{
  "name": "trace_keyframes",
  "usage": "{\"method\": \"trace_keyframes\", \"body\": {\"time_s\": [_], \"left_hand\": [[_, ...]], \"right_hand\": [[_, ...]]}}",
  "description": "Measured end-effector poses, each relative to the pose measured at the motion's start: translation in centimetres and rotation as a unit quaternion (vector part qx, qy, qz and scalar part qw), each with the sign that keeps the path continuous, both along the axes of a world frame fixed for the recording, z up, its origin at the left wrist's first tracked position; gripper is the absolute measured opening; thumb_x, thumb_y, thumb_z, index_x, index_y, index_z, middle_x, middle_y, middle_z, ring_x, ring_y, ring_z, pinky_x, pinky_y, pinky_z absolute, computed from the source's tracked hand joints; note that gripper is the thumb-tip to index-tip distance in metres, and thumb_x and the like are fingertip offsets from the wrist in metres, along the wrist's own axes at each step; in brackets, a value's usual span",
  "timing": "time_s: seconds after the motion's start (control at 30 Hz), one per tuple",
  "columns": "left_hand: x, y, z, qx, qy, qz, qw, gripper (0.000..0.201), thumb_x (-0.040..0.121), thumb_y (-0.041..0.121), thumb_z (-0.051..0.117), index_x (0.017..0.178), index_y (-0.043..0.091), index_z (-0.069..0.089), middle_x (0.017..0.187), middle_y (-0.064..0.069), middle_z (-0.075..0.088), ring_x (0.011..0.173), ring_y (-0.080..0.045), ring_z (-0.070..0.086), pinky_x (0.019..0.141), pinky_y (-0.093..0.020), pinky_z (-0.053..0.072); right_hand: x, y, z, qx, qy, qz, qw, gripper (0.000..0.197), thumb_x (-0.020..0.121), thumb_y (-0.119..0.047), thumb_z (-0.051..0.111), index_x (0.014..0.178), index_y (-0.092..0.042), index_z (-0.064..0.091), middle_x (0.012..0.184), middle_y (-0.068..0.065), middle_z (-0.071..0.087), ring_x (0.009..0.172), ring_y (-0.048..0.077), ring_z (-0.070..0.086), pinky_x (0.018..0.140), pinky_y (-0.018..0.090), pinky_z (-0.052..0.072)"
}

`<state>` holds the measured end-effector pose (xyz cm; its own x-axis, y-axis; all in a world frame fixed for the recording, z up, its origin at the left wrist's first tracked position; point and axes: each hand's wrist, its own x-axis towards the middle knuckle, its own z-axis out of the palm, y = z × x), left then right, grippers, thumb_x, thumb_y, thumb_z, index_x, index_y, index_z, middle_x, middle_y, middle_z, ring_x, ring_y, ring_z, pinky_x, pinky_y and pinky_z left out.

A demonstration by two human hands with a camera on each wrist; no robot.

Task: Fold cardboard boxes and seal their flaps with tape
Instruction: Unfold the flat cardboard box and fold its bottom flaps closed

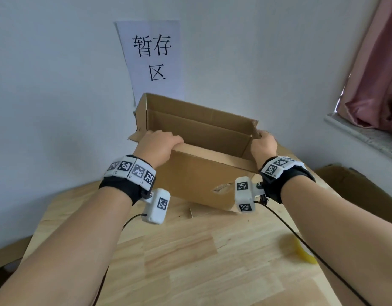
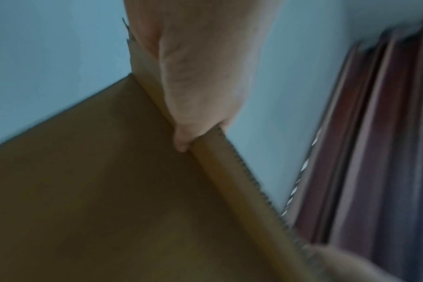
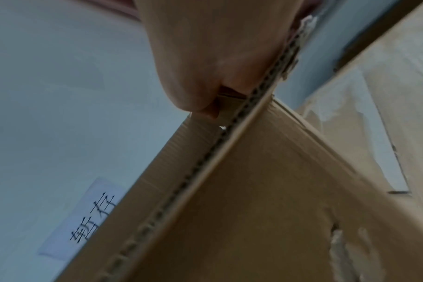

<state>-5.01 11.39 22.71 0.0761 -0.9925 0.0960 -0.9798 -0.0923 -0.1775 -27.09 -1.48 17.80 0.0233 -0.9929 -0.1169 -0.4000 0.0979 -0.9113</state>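
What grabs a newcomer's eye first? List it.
The open box in the middle of the table, gripped at its rim by the left hand and the right hand. Behind it, a paper sign hangs on the wall.

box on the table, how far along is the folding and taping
Done: the cardboard box is opened into shape and stands on the wooden table. In hand: the left hand and right hand grip its near top corners, flaps still open. Left: closing and taping; the yellowish tape roll lies untouched.
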Motion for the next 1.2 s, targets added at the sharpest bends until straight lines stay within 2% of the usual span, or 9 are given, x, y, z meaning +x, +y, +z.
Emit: {"method": "trace_keyframes", "body": {"time_s": [0.2,0.37,0.5,0.6,0.77,0.97,1.07,1.13,1.2], "left_hand": [[1.2,1.9,4.2,0.002,-0.029,0.051,0.998,0.056,0.085,-0.004,0.038,0.117,0.036,0.060,0.104,0.003,0.065,0.094,-0.022,0.057,0.071,-0.030,0.031],[2.8,5.0,0.2,0.059,0.096,0.110,0.987,0.057,0.087,-0.004,0.036,0.123,0.034,0.059,0.120,0.003,0.062,0.107,-0.024,0.056,0.083,-0.034,0.042],[3.0,5.9,-4.4,0.093,0.231,0.119,0.961,0.042,0.094,0.004,0.041,0.124,0.027,0.061,0.124,0.001,0.062,0.110,-0.021,0.057,0.095,-0.036,0.046],[2.4,5.5,-5.9,0.070,0.242,0.119,0.961,0.045,0.092,0.003,0.040,0.121,0.030,0.061,0.119,0.003,0.063,0.106,-0.021,0.058,0.091,-0.039,0.048],[1.9,4.6,-6.9,0.051,0.213,0.114,0.969,0.055,0.087,-0.005,0.034,0.120,0.031,0.059,0.111,0.003,0.060,0.103,-0.022,0.055,0.075,-0.032,0.043],[3.4,5.3,-7.7,0.071,0.244,0.120,0.960,0.053,0.090,0.000,0.039,0.131,0.032,0.052,0.114,0.004,0.054,0.106,-0.018,0.052,0.078,-0.027,0.038],[2.8,5.2,-7.6,0.111,0.180,0.106,0.972,0.042,0.093,0.021,0.053,0.132,0.031,0.042,0.122,0.004,0.051,0.116,-0.020,0.046,0.096,-0.035,0.034],[2.4,5.2,-8.1,0.137,0.145,0.108,0.974,0.050,0.087,0.037,0.061,0.130,0.030,0.037,0.127,0.004,0.047,0.123,-0.021,0.040,0.111,-0.045,0.019],[2.2,5.2,-8.6,0.156,0.148,0.114,0.970,0.063,0.080,0.046,0.066,0.131,0.030,0.033,0.131,0.004,0.042,0.128,-0.022,0.034,0.115,-0.052,0.006]], "right_hand": [[2.8,1.8,0.6,0.004,-0.007,0.086,0.996,0.051,0.087,0.003,0.033,0.131,-0.015,0.053,0.119,0.011,0.061,0.103,0.027,0.057,0.083,0.031,0.045],[4.3,3.1,0.1,-0.011,0.006,0.138,0.990,0.048,0.085,0.006,0.033,0.119,-0.012,0.062,0.099,0.008,0.061,0.086,0.022,0.053,0.073,0.030,0.043],[3.7,3.0,1.2,-0.044,0.028,0.131,0.990,0.053,0.088,0.008,0.031,0.131,-0.014,0.054,0.123,0.011,0.059,0.104,0.027,0.055,0.086,0.033,0.047],[2.9,2.8,1.0,-0.046,0.068,0.129,0.988,0.056,0.090,0.009,0.030,0.141,-0.013,0.041,0.137,0.013,0.049,0.117,0.029,0.052,0.091,0.032,0.046],[2.6,3.2,-0.8,-0.043,0.107,0.154,0.981,0.058,0.090,0.009,0.028,0.141,-0.016,0.040,0.132,0.012,0.052,0.113,0.027,0.053,0.079,0.024,0.038],[4.8,3.3,-2.0,-0.032,0.135,0.170,0.976,0.064,0.088,0.005,0.029,0.145,-0.025,0.035,0.134,0.012,0.052,0.119,0.032,0.051,0.102,0.042,0.042],[4.7,3.1,-2.3,-0.040,0.145,0.168,0.974,0.065,0.088,0.008,0.029,0.145,-0.023,0.034,0.132,0.014,0.054,0.118,0.031,0.051,0.103,0.045,0.040],[4.4,3.0,-2.4,-0.046,0.146,0.166,0.974,0.066,0.088,0.008,0.029,0.145,-0.024,0.033,0.132,0.014,0.054,0.119,0.031,0.051,0.104,0.045,0.039],[4.2,3.0,-2.6,-0.044,0.145,0.172,0.973,0.066,0.088,0.008,0.028,0.146,-0.025,0.032,0.133,0.013,0.053,0.119,0.031,0.051,0.103,0.045,0.040]]}}
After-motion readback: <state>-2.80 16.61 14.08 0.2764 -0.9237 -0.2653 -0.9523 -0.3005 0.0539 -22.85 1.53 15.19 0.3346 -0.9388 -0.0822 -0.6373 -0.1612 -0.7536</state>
